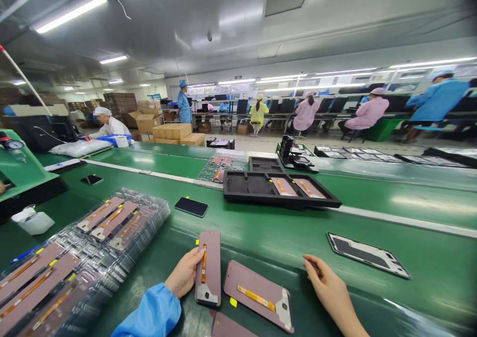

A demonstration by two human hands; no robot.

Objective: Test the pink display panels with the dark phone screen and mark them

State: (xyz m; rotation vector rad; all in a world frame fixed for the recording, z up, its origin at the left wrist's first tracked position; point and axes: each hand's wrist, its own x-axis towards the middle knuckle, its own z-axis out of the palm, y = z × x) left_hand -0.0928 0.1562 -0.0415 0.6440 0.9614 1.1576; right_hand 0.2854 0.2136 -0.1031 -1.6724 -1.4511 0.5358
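My left hand (183,273), in a blue sleeve, grips a phone screen (213,265) by its left edge, thumb on the brownish back. An orange flex cable runs along this panel, with a silver patch at its lower end and a yellow tab at its upper left. Beside it, a second phone screen (253,288) lies back up on the green bench; part of a third phone screen (231,328) shows at the bottom edge. My right hand (328,283) hovers or rests to their right, thumb and fingers apart, holding nothing. Farther right is a flat black-and-white phone part (367,255).
Stacked clear plastic trays (143,240) with several screens stand at left. A black tray (244,195) holding two screens sits ahead, and a dark phone (191,207) lies nearer. White tub (35,221) and green fixture (26,165) are far left. Co-workers sit beyond.
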